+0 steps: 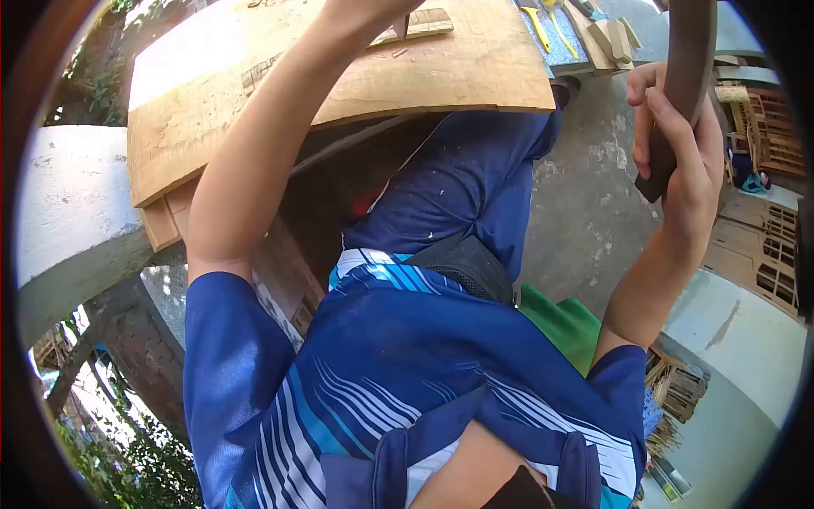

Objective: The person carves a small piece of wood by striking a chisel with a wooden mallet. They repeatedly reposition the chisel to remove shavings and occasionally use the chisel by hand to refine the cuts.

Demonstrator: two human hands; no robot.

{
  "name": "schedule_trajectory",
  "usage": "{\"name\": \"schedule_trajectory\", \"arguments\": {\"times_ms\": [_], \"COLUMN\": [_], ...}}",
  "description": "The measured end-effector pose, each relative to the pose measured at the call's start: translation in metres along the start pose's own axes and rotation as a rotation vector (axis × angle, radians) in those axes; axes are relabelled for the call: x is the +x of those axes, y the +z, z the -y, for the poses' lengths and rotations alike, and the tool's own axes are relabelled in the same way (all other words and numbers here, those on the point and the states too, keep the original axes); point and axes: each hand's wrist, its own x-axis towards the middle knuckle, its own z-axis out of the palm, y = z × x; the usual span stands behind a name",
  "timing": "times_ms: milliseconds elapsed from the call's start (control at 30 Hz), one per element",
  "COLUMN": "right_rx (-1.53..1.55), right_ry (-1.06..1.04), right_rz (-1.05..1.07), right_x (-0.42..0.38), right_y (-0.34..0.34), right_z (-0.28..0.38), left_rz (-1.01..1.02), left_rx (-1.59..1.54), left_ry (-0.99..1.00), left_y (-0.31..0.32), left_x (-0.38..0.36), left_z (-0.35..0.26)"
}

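1. A pale wooden surface (pixel 475 81) stands before you, with a white ledge (pixel 76 187) at its left and a worn concrete floor (pixel 585 199) below.
2. Your right hand (pixel 687 157) is raised well apart from the surface, its fingers curled around a dark wooden bar (pixel 691 59) that runs past the top edge of the view.
3. Your left hand (pixel 373 7) is mostly cut off at the top edge. A pointed tip (pixel 402 27) shows just beside it, but you cannot tell from this view whether the hand grips it.
4. Carved wood (pixel 431 23) lies on the surface near that tip, and your left forearm crosses above the surface.
5. Two yellow-handled tools (pixel 538 30) lie beyond the surface's right edge, near some wood blocks (pixel 615 41).
6. A green cloth (pixel 560 327) hangs by your right side.
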Motion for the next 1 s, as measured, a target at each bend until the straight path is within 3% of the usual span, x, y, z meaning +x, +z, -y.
{"name": "schedule_trajectory", "arguments": {"times_ms": [167, 400, 500, 533, 667, 800, 1000], "right_rx": [0.000, -0.007, -0.019, -0.024, -0.043, -0.029, -0.158], "right_ry": [-0.019, -0.005, -0.016, -0.024, -0.051, -0.232, -0.198], "right_rz": [0.008, 0.018, 0.012, 0.007, -0.033, 0.017, 0.077], "right_x": [0.002, 0.000, -0.001, -0.001, 0.002, 0.009, 0.010], "right_y": [0.010, 0.007, 0.006, 0.005, -0.005, -0.021, -0.017], "right_z": [-0.001, -0.004, 0.001, 0.002, 0.011, 0.031, 0.047], "left_rz": [-0.114, 0.060, 0.117, 0.144, 0.104, 0.056, 0.081], "left_rx": [-0.005, -0.004, 0.163, 0.115, 0.107, 0.127, -0.014], "left_ry": [0.033, 0.013, 0.086, 0.206, 0.131, 0.080, -0.021], "left_y": [-0.005, 0.002, 0.004, 0.008, 0.010, 0.010, 0.006], "left_x": [0.004, -0.004, -0.002, 0.004, -0.009, -0.011, -0.011], "left_z": [0.001, -0.006, 0.007, 0.011, 0.013, 0.005, 0.000]}}
